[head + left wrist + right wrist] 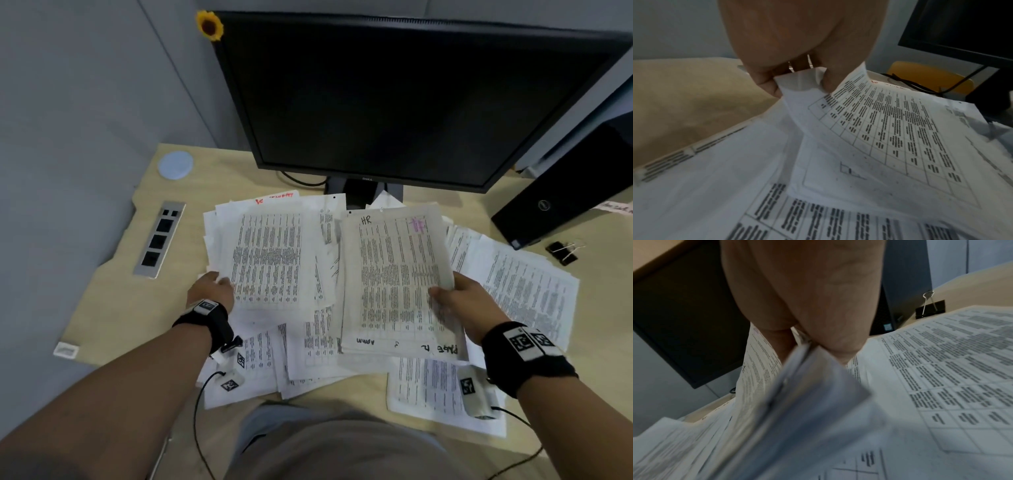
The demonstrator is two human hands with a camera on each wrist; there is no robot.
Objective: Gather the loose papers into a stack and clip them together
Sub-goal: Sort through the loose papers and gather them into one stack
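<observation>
Printed sheets lie scattered over the wooden desk in front of the monitor. My left hand pinches the near left corner of a table-printed sheet; in the left wrist view the thumb and fingers clamp that sheet's edge and lift it. My right hand grips the right edge of a thin stack of papers marked "HR", held above the pile; the right wrist view shows the same stack edge-on under the hand. A black binder clip lies on the desk at the right.
A black monitor stands behind the papers, with a black computer tower to its right. A power socket strip is set into the desk at the left, beside a round white coaster. Grey partition walls close the left side.
</observation>
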